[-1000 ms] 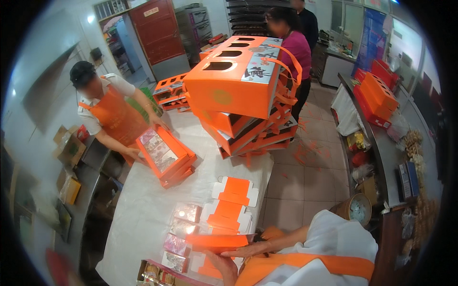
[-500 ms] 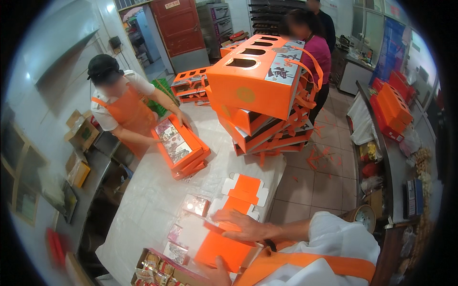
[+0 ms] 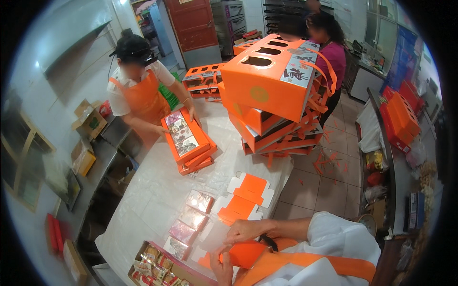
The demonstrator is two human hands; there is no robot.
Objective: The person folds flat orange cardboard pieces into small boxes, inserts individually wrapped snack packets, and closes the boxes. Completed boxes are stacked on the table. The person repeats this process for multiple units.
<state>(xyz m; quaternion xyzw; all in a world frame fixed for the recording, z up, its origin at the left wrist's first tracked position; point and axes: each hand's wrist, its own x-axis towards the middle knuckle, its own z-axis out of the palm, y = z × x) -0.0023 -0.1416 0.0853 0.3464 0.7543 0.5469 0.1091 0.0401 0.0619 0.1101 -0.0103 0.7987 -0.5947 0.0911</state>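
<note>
- Head view: my two hands meet on an orange carton (image 3: 250, 253), right of the row of small patterned boxes (image 3: 182, 231) on the white-covered table (image 3: 143, 205).
- My left hand (image 3: 222, 266), right of the row's near end, closes thumb and fingers narrowly on the carton's left edge.
- My right hand (image 3: 243, 232), right of the row's middle, curls its fingers in on the carton's far edge; where the tips press is too small to tell.
- Both hands touch the carton, so neither is nearer. Its visible orange face seems longest running rightward, away from the row; my hands hide part, so I cannot be sure of the long axis.
- A pale panel (image 3: 210, 236) shows between the row and my fingers; whether it belongs to the carton, I cannot tell.
- Flat orange-and-white blanks (image 3: 238, 208) lie right of the row's far end.
</note>
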